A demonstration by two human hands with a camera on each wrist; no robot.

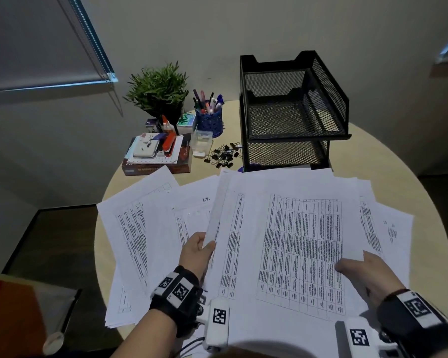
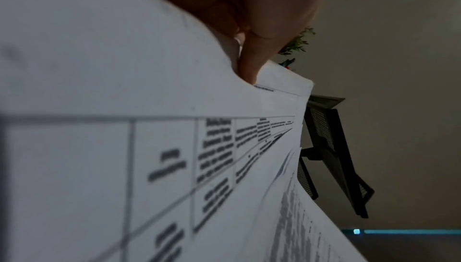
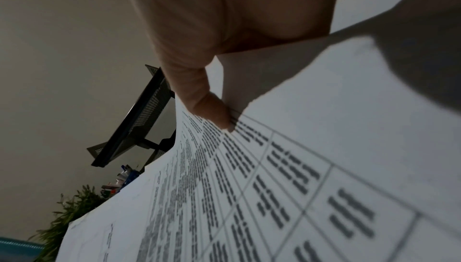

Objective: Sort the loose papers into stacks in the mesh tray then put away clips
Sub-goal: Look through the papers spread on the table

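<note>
Several loose printed sheets (image 1: 145, 233) lie fanned over the near half of the round table. A bundle of table-printed papers (image 1: 290, 228) is lifted in front of me. My left hand (image 1: 199, 250) pinches its left edge, thumb on top. My right hand (image 1: 360, 270) holds the right edge, thumb (image 3: 207, 106) pressing the printed face. The same papers (image 2: 174, 148) fill the left wrist view below the left hand's fingers (image 2: 249, 63). The black two-tier mesh tray (image 1: 292, 109) stands behind the papers, both tiers looking bare. A pile of black binder clips (image 1: 224, 155) lies left of the tray.
A clear plastic box (image 1: 201, 143) sits beside the clips. A blue pen cup (image 1: 209, 117), a potted plant (image 1: 158, 89), a glue bottle (image 1: 166, 124) and a stack of books with a stapler (image 1: 157, 153) crowd the back left. The table's edge (image 1: 424, 197) curves round on the right.
</note>
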